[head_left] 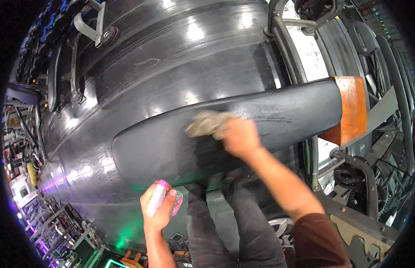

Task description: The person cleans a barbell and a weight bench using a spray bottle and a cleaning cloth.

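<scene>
A long black padded bench (154, 147) stretches across the middle of the head view. My right hand (240, 137) is closed round a crumpled greyish cloth (208, 123), which lies over the bench pad and is smeared by motion. Damp-looking streaks show on the pad to the right of the cloth. Near the bench's front edge, my left hand (158, 214) is wrapped round a small spray bottle (157, 201) with a pink and white top. Fingers hide part of the bottle.
An orange-brown wooden block (352, 109) sits against the bench's right end. Metal rack posts (290, 49) rise beyond it at the right. Dark glossy floor (171, 58) surrounds the bench. Gym equipment (51, 236) crowds the left side, and dumbbells (49, 24) line the upper left.
</scene>
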A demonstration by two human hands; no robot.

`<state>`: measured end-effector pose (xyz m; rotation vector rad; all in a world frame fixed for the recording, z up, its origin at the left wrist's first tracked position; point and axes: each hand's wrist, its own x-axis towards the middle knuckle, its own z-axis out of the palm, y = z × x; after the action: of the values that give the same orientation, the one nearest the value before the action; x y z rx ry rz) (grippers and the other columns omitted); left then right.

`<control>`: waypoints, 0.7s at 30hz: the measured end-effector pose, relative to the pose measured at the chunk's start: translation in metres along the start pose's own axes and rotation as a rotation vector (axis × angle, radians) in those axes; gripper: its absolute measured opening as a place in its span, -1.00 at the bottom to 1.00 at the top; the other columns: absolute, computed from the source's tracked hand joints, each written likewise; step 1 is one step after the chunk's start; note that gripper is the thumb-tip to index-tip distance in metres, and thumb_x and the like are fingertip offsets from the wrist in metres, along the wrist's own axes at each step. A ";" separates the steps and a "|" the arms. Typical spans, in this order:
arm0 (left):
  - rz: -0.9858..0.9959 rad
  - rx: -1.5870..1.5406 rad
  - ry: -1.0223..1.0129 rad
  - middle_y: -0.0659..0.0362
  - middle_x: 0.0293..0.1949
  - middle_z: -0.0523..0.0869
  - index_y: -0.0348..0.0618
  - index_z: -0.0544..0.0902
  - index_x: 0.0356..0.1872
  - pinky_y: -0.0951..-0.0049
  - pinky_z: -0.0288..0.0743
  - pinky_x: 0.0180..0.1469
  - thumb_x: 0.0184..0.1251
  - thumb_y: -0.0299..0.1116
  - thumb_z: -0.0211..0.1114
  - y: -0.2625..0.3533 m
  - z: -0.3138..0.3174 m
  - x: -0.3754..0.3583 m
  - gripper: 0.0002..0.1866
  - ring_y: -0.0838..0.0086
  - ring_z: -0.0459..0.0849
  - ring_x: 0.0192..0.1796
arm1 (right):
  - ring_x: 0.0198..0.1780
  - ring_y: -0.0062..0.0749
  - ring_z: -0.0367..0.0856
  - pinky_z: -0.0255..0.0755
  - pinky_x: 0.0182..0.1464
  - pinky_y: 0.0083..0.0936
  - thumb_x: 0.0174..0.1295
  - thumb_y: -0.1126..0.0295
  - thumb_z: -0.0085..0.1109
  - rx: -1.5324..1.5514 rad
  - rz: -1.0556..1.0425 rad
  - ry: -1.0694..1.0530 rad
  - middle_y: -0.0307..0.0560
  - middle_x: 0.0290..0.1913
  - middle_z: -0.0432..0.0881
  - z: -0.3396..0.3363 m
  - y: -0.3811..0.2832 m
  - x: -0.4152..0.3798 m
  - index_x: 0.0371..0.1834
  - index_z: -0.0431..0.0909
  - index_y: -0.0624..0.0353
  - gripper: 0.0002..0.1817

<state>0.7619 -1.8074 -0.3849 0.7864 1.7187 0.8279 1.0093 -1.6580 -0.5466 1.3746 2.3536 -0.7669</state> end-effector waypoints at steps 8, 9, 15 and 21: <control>-0.044 0.019 -0.073 0.16 -0.46 0.64 -0.32 0.59 -0.33 0.48 0.50 -0.38 0.29 -0.46 0.36 -0.051 -0.021 -0.008 -0.86 0.52 0.64 -0.47 | 0.23 0.20 0.42 0.44 0.20 0.07 0.41 -0.02 0.15 -0.100 1.079 0.618 0.14 0.33 0.40 0.030 0.203 -0.063 0.38 0.56 -0.40 -0.52; -0.074 -0.011 -0.101 0.13 -0.45 0.65 -0.33 0.59 -0.33 0.47 0.50 -0.38 0.29 -0.47 0.35 -0.055 -0.028 -0.009 -0.87 0.49 0.64 -0.48 | 0.30 0.27 0.37 0.42 0.22 0.19 0.46 -0.06 0.05 -0.106 1.056 0.727 0.24 0.38 0.31 0.037 0.175 -0.046 0.42 0.49 -0.28 -0.50; -0.066 -0.062 -0.072 0.08 -0.43 0.63 -0.31 0.56 -0.38 0.42 0.50 -0.38 0.27 -0.36 0.39 -0.029 -0.051 -0.002 -0.77 0.42 0.64 -0.49 | 0.15 0.12 0.47 0.21 0.20 0.23 0.25 0.27 0.13 0.349 0.536 0.567 0.11 0.13 0.54 0.049 -0.124 0.029 0.11 0.62 0.15 -0.61; -0.015 -0.018 -0.074 0.08 -0.41 0.61 -0.29 0.52 -0.42 0.44 0.50 -0.38 0.27 -0.40 0.37 0.019 -0.079 0.022 -0.79 0.43 0.61 -0.49 | 0.04 -0.20 0.59 0.36 0.09 -0.07 0.32 0.22 0.09 0.224 -0.271 0.310 -0.22 0.01 0.64 0.103 -0.187 0.021 -0.13 0.72 -0.05 -0.77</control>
<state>0.6824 -1.7914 -0.3612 0.7819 1.6477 0.7944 0.8356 -1.7778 -0.5862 1.3585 2.8112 -0.9780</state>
